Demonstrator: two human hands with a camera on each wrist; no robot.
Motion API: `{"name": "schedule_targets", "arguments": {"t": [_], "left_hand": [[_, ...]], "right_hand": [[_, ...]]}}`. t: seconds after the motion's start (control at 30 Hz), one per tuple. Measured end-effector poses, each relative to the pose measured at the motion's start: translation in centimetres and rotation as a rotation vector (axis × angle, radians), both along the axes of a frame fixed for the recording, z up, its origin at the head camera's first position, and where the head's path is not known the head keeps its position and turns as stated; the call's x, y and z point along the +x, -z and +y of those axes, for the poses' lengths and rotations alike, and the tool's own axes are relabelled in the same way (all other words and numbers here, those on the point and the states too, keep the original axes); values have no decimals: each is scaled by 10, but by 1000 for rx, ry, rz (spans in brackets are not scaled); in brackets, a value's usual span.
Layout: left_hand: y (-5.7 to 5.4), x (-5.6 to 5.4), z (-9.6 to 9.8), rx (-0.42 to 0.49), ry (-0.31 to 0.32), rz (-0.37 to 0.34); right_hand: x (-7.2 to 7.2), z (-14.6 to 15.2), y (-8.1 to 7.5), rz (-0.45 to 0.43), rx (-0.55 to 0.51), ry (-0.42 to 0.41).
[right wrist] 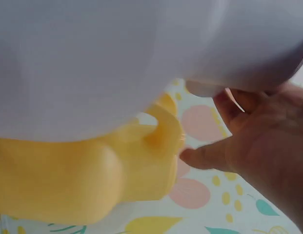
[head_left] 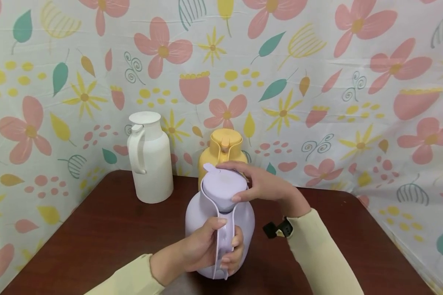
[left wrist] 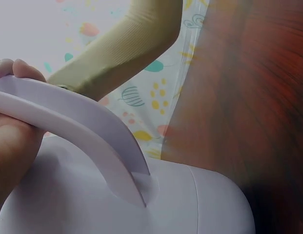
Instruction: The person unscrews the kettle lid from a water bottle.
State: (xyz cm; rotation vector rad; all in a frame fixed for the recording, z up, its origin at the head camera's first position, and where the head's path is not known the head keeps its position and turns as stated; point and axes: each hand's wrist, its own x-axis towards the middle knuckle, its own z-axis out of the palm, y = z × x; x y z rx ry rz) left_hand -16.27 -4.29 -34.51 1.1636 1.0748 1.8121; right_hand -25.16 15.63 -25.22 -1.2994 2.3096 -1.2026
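A lavender thermos jug (head_left: pixel 192 223) stands upright near the front middle of the table. My left hand (head_left: pixel 204 248) grips its handle (head_left: pixel 225 241), thumb on the near side and fingers wrapped round. The left wrist view shows that handle (left wrist: pixel 102 129) arching from the jug body (left wrist: pixel 156 204). Over the top, my right hand (head_left: pixel 262 182) spans the round lid (head_left: pixel 225 184), its thumb on the near edge and its fingers at the far side, partly hidden. In the right wrist view the hand (right wrist: pixel 258 131) reaches up beside the lavender jug (right wrist: pixel 92 63).
Right behind the lavender jug is a yellow thermos jug (head_left: pixel 225 143), partly covered by it. A white thermos jug (head_left: pixel 153 172) stands at the back left of the dark brown table (head_left: pixel 107 237). A flower-patterned cloth (head_left: pixel 280 82) hangs behind the table.
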Motion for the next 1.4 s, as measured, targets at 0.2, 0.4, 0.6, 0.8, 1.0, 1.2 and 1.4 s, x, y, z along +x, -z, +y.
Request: {"name": "schedule_targets", "arguments": {"t": [0.2,0.4,0.6,0.8,1.0,1.2,1.4], "left_hand": [[0,-1,2,4,19,6],[0,1,2,10,32,2],[-2,0,4,9,36,8],[-2,-1,5,8,26,17],[0,-1,3,5,12,12],[1,-2,-1,-4,1,10],[2,-1,-1,-12,10,-1]], "right_hand": [[-16,2,-6,-26,33,-140],[-23,0,-15,-141,64,-284],[-24,2,-27,-168,115,-343],[1,10,-20,-34,44,-62],[44,3,19,102,-122,312],[54,-18,31,71,-174,473],[46,-24,23,51,-126,493]]}}
